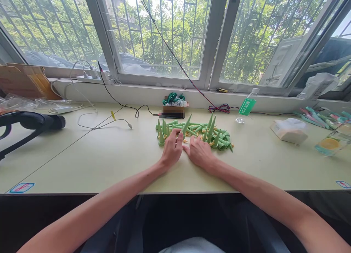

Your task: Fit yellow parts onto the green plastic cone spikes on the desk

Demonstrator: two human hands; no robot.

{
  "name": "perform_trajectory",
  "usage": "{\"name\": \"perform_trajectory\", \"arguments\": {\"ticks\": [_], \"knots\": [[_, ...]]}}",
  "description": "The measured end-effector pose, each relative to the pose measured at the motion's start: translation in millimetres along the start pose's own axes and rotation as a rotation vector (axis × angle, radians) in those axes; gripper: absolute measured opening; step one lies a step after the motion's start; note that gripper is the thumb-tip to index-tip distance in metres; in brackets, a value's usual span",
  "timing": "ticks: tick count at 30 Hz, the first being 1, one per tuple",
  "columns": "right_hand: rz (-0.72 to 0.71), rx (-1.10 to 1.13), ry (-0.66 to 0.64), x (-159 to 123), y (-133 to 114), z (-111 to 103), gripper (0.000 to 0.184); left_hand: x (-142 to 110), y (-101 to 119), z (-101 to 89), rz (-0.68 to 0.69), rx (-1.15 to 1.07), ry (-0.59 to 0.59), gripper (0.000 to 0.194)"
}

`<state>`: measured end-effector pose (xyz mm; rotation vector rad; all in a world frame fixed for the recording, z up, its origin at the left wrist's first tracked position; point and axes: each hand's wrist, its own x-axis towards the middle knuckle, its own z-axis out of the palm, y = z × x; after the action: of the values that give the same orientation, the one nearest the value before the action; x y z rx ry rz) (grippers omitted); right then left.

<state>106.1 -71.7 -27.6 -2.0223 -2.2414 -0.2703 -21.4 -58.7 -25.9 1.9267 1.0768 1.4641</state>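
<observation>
A heap of green cone-shaped plastic pieces [208,134] with small yellow bits lies on the pale table [109,154] near its middle. My left hand [172,148] rests palm down at the heap's near left edge, fingers stretched out and touching the cones. Beside it my right hand [199,152] lies flat too, its fingers reaching into the heap's front. The two hands nearly touch. Neither holds anything that I can see.
Behind the heap stands a small cardboard box [174,108] with green material. A green-labelled water bottle [246,105] lies at the right, a tissue pack [289,131] beyond it. Cables [109,117] and a black headset [30,123] lie at the left.
</observation>
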Motion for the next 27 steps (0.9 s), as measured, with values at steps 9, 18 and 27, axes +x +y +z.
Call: {"name": "perform_trajectory", "arguments": {"ticks": [9,18,27], "knots": [[-0.008,-0.007,-0.020,-1.5,-0.8,-0.1,0.062,0.0,-0.3,0.0,-0.008,0.001,-0.008,0.020],[-0.026,-0.025,0.010,-5.8,-2.9,-3.7,0.057,-0.2,-1.4,-0.2,-0.016,0.000,-0.014,0.020],[0.008,0.013,-0.036,0.9,-0.9,-1.1,0.064,0.0,-2.3,0.2,-0.012,-0.012,-0.016,0.021]]}}
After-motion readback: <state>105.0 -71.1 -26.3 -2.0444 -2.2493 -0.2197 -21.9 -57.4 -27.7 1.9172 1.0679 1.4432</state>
